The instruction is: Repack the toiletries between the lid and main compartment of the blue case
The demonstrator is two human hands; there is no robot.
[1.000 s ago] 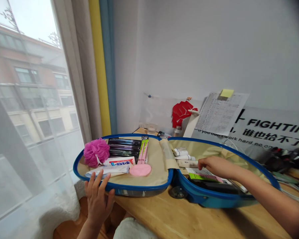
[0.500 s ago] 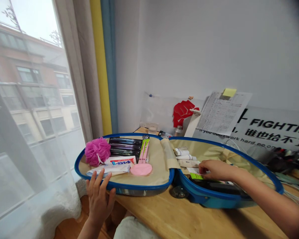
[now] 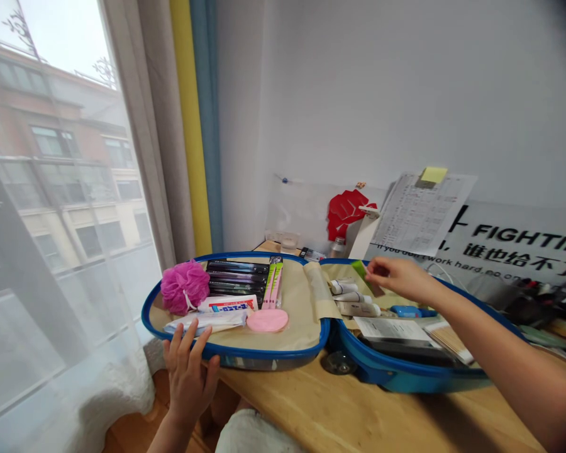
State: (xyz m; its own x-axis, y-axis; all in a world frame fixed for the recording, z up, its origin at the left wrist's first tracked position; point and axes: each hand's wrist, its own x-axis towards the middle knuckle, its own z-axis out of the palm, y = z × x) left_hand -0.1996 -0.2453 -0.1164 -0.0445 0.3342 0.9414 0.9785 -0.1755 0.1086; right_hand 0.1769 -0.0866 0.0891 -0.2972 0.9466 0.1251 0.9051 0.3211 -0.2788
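Note:
An open blue-rimmed suitcase (image 3: 273, 360) lies with its two halves spread apart. My left hand (image 3: 191, 368) rests, fingers spread, on the front rim of the left half. Beside its fingertips lie a white packet (image 3: 217, 320), a toothpaste pack (image 3: 231, 304) and a pink oval pad (image 3: 267, 320). Behind them are a pink bath puff (image 3: 185, 287), several dark slim packs (image 3: 238, 277) and pink-and-green slim packs (image 3: 272, 283). Over the right half, my right hand (image 3: 396, 277) pinches a slim green-ended packet (image 3: 361, 270); its kind is unclear.
In the right half lie white tubes (image 3: 357, 308), a blue item (image 3: 405, 311), a white printed card (image 3: 393, 329) and a black item (image 3: 405, 350). The suitcase stands on a wooden table (image 3: 321, 402). Clutter (image 3: 556, 308) sits at the right, curtains (image 3: 202, 126) at the left.
My right hand has lifted the green-ended packet from the front of the right half and carried it up toward the back. My left hand stays on the rim.

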